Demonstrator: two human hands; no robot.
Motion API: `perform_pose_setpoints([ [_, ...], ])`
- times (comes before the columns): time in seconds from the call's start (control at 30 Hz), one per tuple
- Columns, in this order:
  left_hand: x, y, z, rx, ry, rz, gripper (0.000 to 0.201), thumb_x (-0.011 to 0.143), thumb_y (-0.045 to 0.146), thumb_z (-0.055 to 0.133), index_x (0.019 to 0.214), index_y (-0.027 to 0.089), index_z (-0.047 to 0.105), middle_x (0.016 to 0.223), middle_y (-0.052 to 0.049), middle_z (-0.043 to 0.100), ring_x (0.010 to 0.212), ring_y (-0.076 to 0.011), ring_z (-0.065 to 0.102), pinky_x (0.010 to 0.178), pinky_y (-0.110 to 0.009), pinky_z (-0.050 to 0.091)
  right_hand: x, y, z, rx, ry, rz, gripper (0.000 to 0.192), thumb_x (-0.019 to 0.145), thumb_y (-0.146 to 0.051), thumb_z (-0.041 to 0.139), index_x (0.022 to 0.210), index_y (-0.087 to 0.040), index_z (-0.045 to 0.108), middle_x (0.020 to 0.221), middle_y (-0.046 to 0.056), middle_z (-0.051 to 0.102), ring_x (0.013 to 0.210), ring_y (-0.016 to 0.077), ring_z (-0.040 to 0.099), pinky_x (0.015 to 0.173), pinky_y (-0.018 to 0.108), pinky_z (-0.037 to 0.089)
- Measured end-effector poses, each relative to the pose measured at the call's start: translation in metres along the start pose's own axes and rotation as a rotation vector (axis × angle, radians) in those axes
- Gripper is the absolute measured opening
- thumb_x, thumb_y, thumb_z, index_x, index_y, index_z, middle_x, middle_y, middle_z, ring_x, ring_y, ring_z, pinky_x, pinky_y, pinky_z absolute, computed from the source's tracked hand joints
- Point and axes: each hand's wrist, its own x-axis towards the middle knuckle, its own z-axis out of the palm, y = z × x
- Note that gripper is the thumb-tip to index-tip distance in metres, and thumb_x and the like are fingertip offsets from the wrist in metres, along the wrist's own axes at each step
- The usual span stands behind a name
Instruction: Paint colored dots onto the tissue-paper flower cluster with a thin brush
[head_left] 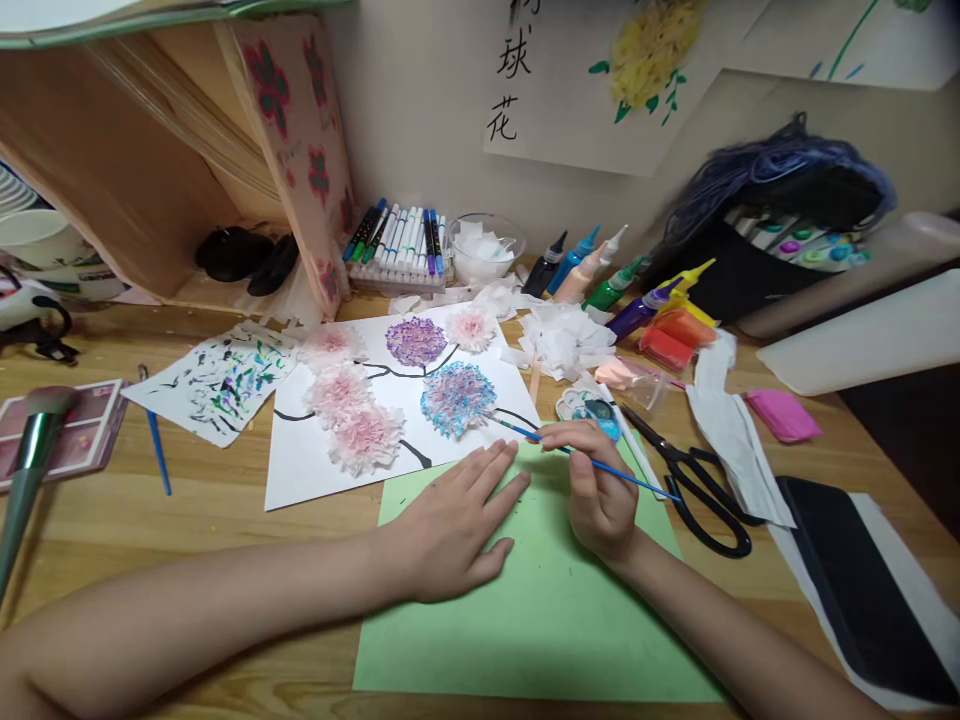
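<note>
Head view: two hands, one paintbrush

The right hand holds a thin blue paintbrush (tip at the blue paper flower) while the left hand lies flat on green paper.

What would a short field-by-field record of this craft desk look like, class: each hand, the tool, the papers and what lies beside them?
left hand: left hand flat, palm down, on the green sheet
right hand: right hand pinches a thin blue brush
brush tip: at the edge of the blue tissue flower
artwork: white sheet with pink, purple and blue tissue flowers on black branches
right of hands: black scissors, lying open
behind: paint bottles, marker set
surface: wooden desk
</note>
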Motion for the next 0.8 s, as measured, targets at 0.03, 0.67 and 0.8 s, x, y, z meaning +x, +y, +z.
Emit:
perform_pose_setpoints([
  [0.03, -0.0003, 0.0000, -0.0003, -0.005, -0.002, 0.000, 0.063, 0.091, 0.032, 0.052, 0.145, 0.003, 0.036, 0.156, -0.028, 0.021, 0.146, -0.0390, 0.017, 0.116, -0.052, 0.027, 0.0000, 0.0001, 0.0000, -0.006, -0.008, -0.004, 0.023, 0.094, -0.014, 0.039, 0.100, -0.022, 0.060, 0.091, 0.004, 0.068, 0.088, 0.0186, 0.063, 0.080, 0.036, 0.047],
  [0.67, -0.0005, 0.0002, -0.0002, -0.023, 0.019, -0.003, 0.062, 0.091, 0.031, 0.051, 0.145, 0.004, 0.035, 0.156, -0.026, 0.024, 0.146, -0.0375, 0.018, 0.116, -0.052, 0.027, 0.0001, -0.0012, -0.0015, -0.013, -0.023, -0.022, 0.023, 0.094, -0.018, 0.039, 0.100, -0.023, 0.061, 0.088, 0.005, 0.069, 0.085, 0.0208, 0.064, 0.077, 0.039, 0.048],
  [0.8, -0.0007, 0.0001, 0.0004, -0.021, 0.037, 0.002, 0.062, 0.092, 0.031, 0.050, 0.145, 0.004, 0.034, 0.155, -0.027, 0.027, 0.146, -0.0378, 0.020, 0.116, -0.052, 0.028, 0.0000, -0.0027, -0.0003, -0.016, -0.050, -0.031, 0.023, 0.093, -0.017, 0.040, 0.099, -0.022, 0.061, 0.087, 0.005, 0.068, 0.083, 0.0206, 0.064, 0.075, 0.038, 0.048],
])
